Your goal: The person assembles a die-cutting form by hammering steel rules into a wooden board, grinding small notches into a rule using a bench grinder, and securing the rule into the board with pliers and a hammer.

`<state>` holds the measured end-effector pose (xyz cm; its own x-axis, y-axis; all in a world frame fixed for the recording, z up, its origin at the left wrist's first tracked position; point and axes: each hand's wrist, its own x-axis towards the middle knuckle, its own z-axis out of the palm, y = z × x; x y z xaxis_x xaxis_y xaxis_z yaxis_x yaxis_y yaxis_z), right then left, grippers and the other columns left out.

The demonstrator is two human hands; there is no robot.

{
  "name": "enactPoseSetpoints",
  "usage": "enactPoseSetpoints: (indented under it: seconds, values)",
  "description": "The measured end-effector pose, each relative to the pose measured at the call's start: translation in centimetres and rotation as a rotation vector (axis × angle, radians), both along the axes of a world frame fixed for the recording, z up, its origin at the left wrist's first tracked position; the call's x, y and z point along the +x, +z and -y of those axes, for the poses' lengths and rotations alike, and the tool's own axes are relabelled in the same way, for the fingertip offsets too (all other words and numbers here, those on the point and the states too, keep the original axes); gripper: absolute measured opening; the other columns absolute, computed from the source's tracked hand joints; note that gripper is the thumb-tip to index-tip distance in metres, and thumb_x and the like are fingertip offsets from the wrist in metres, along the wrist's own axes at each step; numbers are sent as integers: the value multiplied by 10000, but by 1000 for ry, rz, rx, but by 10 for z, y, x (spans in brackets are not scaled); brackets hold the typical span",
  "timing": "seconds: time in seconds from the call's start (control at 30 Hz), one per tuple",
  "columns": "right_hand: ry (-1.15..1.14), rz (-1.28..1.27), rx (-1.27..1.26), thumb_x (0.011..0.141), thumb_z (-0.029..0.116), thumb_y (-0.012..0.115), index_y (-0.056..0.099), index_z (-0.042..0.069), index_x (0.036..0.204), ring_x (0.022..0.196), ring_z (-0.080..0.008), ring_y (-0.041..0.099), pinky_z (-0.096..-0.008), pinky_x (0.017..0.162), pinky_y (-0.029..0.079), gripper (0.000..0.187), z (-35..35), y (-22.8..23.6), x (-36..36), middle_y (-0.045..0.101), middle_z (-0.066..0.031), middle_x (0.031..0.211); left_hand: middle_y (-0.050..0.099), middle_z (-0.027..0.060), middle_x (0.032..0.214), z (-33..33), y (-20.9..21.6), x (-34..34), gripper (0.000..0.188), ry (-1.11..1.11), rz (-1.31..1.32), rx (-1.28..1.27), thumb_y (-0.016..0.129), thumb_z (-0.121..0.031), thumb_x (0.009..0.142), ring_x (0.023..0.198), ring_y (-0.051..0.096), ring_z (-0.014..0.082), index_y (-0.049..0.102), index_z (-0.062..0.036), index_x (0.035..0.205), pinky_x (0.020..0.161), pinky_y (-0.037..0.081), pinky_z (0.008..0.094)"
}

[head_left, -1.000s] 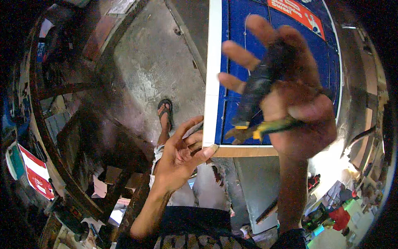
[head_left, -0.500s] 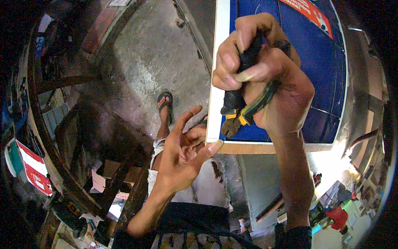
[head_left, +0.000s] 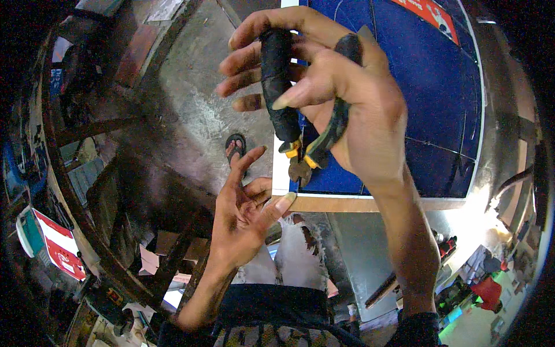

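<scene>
My right hand (head_left: 358, 110) holds a pair of pliers (head_left: 276, 87) with black-wrapped handles, yellow collars and worn metal jaws. The handles are spread apart; my fingers reach loosely past the outer one, with the thumb across it. The jaws lie over the near left corner of a flat blue panel (head_left: 425, 115) that has a white border and a wooden edge. At that same corner, my left hand (head_left: 240, 217) rests its thumb on the top face, the index finger stretched out beside the edge. Its other fingers are bent and partly hidden by the panel.
A red and white label (head_left: 430, 20) lies across the panel's far side. Below my hands is a grey floor (head_left: 191, 87), with a sandalled foot (head_left: 235, 147). A dark curved frame (head_left: 110, 260) stands at left, near a red and white container (head_left: 58, 243).
The pliers' handles have opened wider as my right fingers loosened. Pliers, right hand and panel have shifted left in view. My left hand stays at the panel's corner.
</scene>
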<state>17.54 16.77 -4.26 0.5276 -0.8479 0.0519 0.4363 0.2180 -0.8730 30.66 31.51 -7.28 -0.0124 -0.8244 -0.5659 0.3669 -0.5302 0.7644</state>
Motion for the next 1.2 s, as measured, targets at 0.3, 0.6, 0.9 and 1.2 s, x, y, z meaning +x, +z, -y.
enactPoseSetpoints:
  seconds: [0.3, 0.6, 0.9, 1.2]
  values:
    - [-187, -106, -267, 703, 56, 600, 618, 1, 874, 655, -180, 628, -298, 607, 497, 181, 3, -10, 14, 658, -81, 766, 642, 116, 1033, -1, -3, 1, 666, -119, 116, 8, 649, 20, 905, 1008, 626, 188, 282, 86, 1456, 906, 511, 309]
    - [-425, -248, -529, 695, 79, 591, 616, 16, 859, 632, -183, 613, -303, 610, 492, 178, 8, -42, 22, 638, -85, 741, 644, 115, 1101, -1, 6, -6, 356, -209, 131, 132, 664, 13, 903, 1022, 620, 157, 535, 75, 1229, 885, 529, 304]
    - [-290, -367, -299, 704, 78, 536, 628, -44, 950, 682, -178, 624, -282, 662, 507, 290, -6, -26, 19, 628, -115, 776, 653, 122, 1103, -6, 4, -10, 357, -185, 133, 86, 679, 3, 895, 1020, 624, 161, 540, 64, 1218, 880, 538, 303]
    - [-79, -167, -200, 719, 81, 510, 641, -68, 983, 699, -173, 634, -272, 676, 516, 331, 9, -13, -4, 629, -124, 785, 659, 85, 1102, -9, 0, -10, 358, -121, 104, 150, 715, -15, 876, 1032, 611, 127, 571, 63, 1194, 921, 482, 269]
